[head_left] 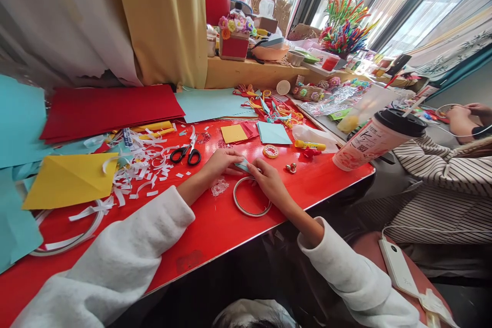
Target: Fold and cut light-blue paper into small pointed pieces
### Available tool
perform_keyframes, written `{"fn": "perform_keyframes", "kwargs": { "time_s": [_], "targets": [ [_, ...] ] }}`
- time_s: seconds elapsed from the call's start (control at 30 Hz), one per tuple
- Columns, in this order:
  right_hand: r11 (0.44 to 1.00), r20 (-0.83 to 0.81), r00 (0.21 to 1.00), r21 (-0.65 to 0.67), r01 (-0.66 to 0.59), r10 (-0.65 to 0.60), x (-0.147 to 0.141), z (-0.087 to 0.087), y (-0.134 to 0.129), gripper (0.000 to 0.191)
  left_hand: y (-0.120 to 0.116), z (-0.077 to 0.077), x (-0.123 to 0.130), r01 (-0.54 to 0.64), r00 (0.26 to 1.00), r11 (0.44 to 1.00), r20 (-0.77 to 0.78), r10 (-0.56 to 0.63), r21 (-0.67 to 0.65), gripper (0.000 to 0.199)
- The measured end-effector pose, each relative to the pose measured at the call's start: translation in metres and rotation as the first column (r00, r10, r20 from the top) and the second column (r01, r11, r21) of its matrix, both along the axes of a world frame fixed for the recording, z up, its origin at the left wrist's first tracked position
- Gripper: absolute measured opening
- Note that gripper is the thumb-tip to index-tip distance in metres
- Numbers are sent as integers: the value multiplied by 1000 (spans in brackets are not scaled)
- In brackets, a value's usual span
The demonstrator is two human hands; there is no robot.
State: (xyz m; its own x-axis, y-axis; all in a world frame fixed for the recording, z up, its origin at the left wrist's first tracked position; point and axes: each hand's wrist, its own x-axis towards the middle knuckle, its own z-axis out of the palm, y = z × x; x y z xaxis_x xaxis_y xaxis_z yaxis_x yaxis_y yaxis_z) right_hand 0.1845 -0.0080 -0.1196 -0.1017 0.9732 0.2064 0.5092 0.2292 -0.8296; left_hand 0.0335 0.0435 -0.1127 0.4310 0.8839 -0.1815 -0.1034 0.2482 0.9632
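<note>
Between my two hands is a small piece of light blue paper (243, 165), pinched at both ends. My left hand (223, 164) has its fingers closed on the paper's left part, and my right hand (266, 177) grips its right end. Just below my right hand a white ring (245, 211) lies on the red table (215, 230). Crumpled clear plastic (220, 186) lies beside my left hand. Black-handled scissors (188, 152) rest open to the left. A round tape roll (270, 151) and small bells (291, 167) are to the right.
White paper strips (146, 164), yellow paper (71, 179) and red sheets (111, 110) cover the left side. Blue squares (273, 133) and a glue tube (309, 144) lie behind my hands. A tilted cup (372, 141) stands at the right edge, near a person in striped clothing (430, 189).
</note>
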Motion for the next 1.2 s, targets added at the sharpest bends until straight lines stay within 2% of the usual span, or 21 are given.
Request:
{"fn": "perform_keyframes", "kwargs": {
  "time_s": [0.27,0.47,0.7,0.97,1.2],
  "targets": [
    [1000,29,999,16,27,-28,-1,0,0,26,-1,0,-1,82,997,995,4,-83,49,28],
    [999,76,996,2,36,-36,0,0,0,25,-1,2,-1,76,997,996,-13,-76,42,31],
    [1000,78,997,6,25,-25,-1,-1,0,24,1,-1,-1,49,999,998,1,-49,30,22],
    [1000,40,999,-8,-17,18,-1,1,-1,26,9,-1,-11,109,994,993,2,-109,-55,18],
    [999,61,997,18,-42,41,-2,0,0,28,13,3,-17,139,987,987,-75,-145,-81,19]
  ]
}}
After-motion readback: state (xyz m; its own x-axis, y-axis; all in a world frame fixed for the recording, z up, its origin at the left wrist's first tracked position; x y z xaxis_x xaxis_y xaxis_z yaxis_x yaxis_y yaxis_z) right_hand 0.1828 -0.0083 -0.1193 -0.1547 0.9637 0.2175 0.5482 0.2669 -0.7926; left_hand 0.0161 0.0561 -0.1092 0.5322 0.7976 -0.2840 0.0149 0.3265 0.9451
